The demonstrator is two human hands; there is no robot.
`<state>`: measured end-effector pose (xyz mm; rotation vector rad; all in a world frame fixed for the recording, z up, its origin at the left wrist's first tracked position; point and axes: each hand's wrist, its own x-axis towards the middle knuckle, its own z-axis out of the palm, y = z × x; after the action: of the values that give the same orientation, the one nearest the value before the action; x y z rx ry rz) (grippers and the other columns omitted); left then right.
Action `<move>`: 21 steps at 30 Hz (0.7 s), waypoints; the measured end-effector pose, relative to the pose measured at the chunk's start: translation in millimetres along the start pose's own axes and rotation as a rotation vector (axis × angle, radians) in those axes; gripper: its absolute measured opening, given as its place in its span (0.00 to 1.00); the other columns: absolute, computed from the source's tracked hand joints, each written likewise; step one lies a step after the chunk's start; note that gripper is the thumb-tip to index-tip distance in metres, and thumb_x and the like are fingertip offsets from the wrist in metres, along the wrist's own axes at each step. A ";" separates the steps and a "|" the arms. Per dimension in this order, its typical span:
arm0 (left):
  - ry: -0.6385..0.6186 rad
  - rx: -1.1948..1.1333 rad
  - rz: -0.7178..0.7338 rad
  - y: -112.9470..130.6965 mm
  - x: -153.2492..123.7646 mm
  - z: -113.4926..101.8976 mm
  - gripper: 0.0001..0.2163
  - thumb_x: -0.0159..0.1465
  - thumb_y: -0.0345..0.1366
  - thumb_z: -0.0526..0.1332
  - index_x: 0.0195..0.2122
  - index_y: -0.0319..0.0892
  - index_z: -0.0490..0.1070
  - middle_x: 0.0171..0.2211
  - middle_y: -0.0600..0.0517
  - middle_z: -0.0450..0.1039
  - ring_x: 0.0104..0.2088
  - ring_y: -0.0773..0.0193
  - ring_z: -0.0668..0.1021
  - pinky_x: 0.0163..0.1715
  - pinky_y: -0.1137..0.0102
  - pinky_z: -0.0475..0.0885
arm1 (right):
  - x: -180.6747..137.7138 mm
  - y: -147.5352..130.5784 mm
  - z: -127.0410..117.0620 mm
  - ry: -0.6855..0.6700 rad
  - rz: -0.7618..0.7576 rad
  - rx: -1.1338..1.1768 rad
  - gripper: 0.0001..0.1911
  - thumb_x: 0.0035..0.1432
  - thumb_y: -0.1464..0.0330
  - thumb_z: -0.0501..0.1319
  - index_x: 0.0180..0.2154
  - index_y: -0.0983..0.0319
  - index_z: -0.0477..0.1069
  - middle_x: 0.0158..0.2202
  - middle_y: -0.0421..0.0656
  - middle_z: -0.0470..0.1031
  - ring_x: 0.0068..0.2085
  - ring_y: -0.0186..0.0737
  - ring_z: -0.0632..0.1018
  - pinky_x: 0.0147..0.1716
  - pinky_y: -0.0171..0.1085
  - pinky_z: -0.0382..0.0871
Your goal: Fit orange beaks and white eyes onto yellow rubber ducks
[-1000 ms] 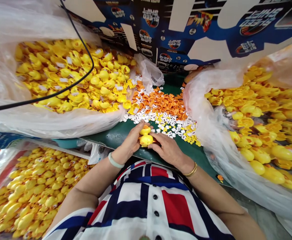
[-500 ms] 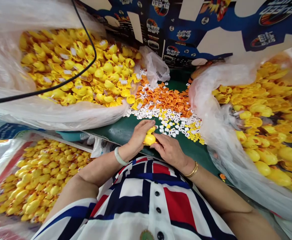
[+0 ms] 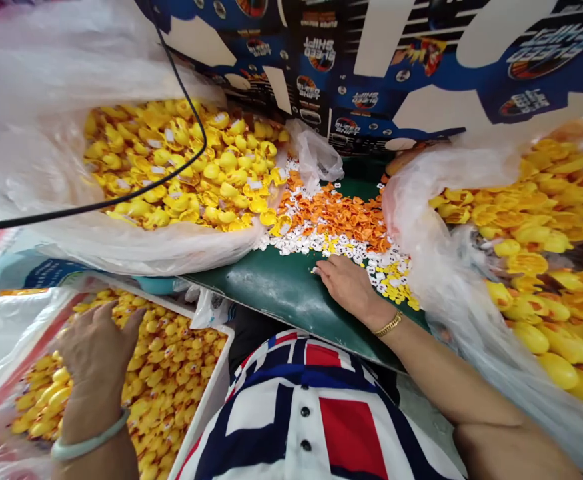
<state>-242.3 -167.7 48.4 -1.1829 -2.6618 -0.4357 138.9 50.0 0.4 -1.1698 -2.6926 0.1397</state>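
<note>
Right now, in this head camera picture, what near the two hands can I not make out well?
Head view:
- Left hand: its palm and fingers hide whether it holds a yellow rubber duck.
- Right hand: its fingertips cover some small flat white pieces, which are too small to identify.

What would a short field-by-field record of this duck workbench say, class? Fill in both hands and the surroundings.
left hand: open, above a white tray of yellow toy ducks
right hand: on the green bench, fingertips by white plastic pieces
pile: orange plastic pieces
sides: clear plastic bags of ducks
backdrop: blue printed cardboard
</note>
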 end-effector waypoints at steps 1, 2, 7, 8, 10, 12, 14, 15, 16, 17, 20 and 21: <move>0.024 -0.020 0.012 1.2 0.5 1.1 0.09 0.60 0.47 0.61 0.41 0.55 0.72 0.41 0.55 0.75 0.52 0.45 0.74 0.56 0.45 0.65 | 4.2 -0.8 2.2 -0.006 0.015 -0.047 0.14 0.69 0.64 0.54 0.38 0.61 0.76 0.36 0.48 0.75 0.39 0.46 0.74 0.33 0.40 0.61; 0.025 -0.090 0.035 10.4 0.7 5.1 0.08 0.62 0.46 0.60 0.41 0.55 0.72 0.41 0.56 0.75 0.50 0.48 0.75 0.54 0.49 0.68 | 7.2 -2.3 4.2 -0.009 0.032 -0.080 0.14 0.69 0.63 0.55 0.37 0.62 0.76 0.36 0.48 0.75 0.39 0.46 0.74 0.32 0.40 0.60; -0.194 -0.501 0.503 129.1 13.2 44.9 0.10 0.68 0.38 0.56 0.44 0.46 0.75 0.39 0.50 0.78 0.40 0.57 0.79 0.42 0.62 0.73 | 4.8 -8.6 10.7 0.018 -0.023 -0.104 0.12 0.68 0.63 0.57 0.35 0.60 0.75 0.36 0.47 0.75 0.38 0.46 0.72 0.30 0.39 0.57; -0.205 -0.522 0.565 156.6 19.4 52.1 0.10 0.68 0.38 0.55 0.45 0.45 0.75 0.39 0.49 0.78 0.40 0.59 0.79 0.42 0.64 0.73 | 2.2 -9.1 12.0 0.028 -0.076 -0.103 0.10 0.67 0.65 0.57 0.36 0.60 0.75 0.36 0.47 0.75 0.38 0.46 0.71 0.30 0.40 0.58; -0.217 -0.525 0.665 207.0 35.2 63.8 0.11 0.69 0.38 0.55 0.46 0.44 0.75 0.41 0.49 0.78 0.43 0.59 0.78 0.46 0.65 0.71 | -3.3 -9.6 15.5 0.052 -0.210 -0.099 0.07 0.67 0.69 0.57 0.40 0.60 0.74 0.40 0.48 0.76 0.39 0.46 0.71 0.33 0.41 0.60; -0.187 -0.412 0.773 248.6 53.1 72.1 0.13 0.70 0.37 0.53 0.47 0.42 0.75 0.42 0.46 0.77 0.45 0.56 0.77 0.47 0.64 0.70 | -7.4 -9.3 20.0 0.086 -0.330 -0.080 0.09 0.67 0.72 0.56 0.43 0.61 0.73 0.45 0.48 0.76 0.41 0.46 0.70 0.38 0.42 0.62; -0.159 -0.258 0.831 279.9 68.8 77.6 0.13 0.69 0.36 0.54 0.48 0.40 0.75 0.43 0.43 0.77 0.46 0.52 0.77 0.47 0.61 0.68 | -8.9 -7.5 24.3 0.130 -0.385 -0.038 0.09 0.67 0.71 0.54 0.44 0.63 0.73 0.47 0.49 0.76 0.41 0.45 0.70 0.41 0.42 0.64; -0.156 -0.195 0.855 291.6 74.2 79.6 0.13 0.68 0.36 0.55 0.48 0.39 0.75 0.44 0.42 0.77 0.47 0.51 0.76 0.47 0.59 0.68 | -8.8 -5.9 26.0 0.154 -0.383 -0.011 0.09 0.68 0.71 0.54 0.44 0.64 0.73 0.45 0.49 0.76 0.41 0.45 0.70 0.41 0.42 0.65; -0.168 -0.148 0.885 300.8 77.4 81.2 0.12 0.68 0.37 0.56 0.47 0.39 0.75 0.43 0.41 0.77 0.47 0.50 0.76 0.47 0.59 0.67 | -8.1 -3.8 27.1 0.177 -0.368 0.019 0.09 0.68 0.71 0.54 0.43 0.64 0.72 0.43 0.49 0.76 0.40 0.45 0.70 0.41 0.42 0.65; -0.192 -0.116 0.922 307.7 78.4 82.8 0.12 0.67 0.37 0.56 0.46 0.40 0.76 0.43 0.42 0.77 0.46 0.50 0.76 0.47 0.59 0.67 | -7.1 -1.4 27.9 0.197 -0.345 0.050 0.09 0.67 0.71 0.54 0.43 0.65 0.72 0.41 0.49 0.76 0.39 0.45 0.70 0.41 0.42 0.66; -0.285 -0.061 0.992 317.1 70.1 89.5 0.10 0.66 0.38 0.58 0.43 0.40 0.76 0.42 0.43 0.78 0.45 0.51 0.77 0.45 0.60 0.66 | -3.4 5.8 28.8 0.234 -0.287 0.143 0.10 0.68 0.71 0.53 0.43 0.64 0.73 0.38 0.49 0.75 0.38 0.44 0.71 0.39 0.41 0.67; -0.303 -0.044 0.991 317.7 65.7 92.8 0.10 0.66 0.37 0.59 0.42 0.39 0.76 0.41 0.42 0.78 0.45 0.50 0.77 0.45 0.60 0.66 | -2.4 7.7 29.1 0.243 -0.272 0.173 0.10 0.68 0.70 0.53 0.44 0.64 0.73 0.38 0.48 0.75 0.38 0.44 0.72 0.38 0.40 0.68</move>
<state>-53.6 111.9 39.9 -2.4761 -1.8753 -0.1324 139.5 53.3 -29.7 -0.7127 -2.5331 0.1723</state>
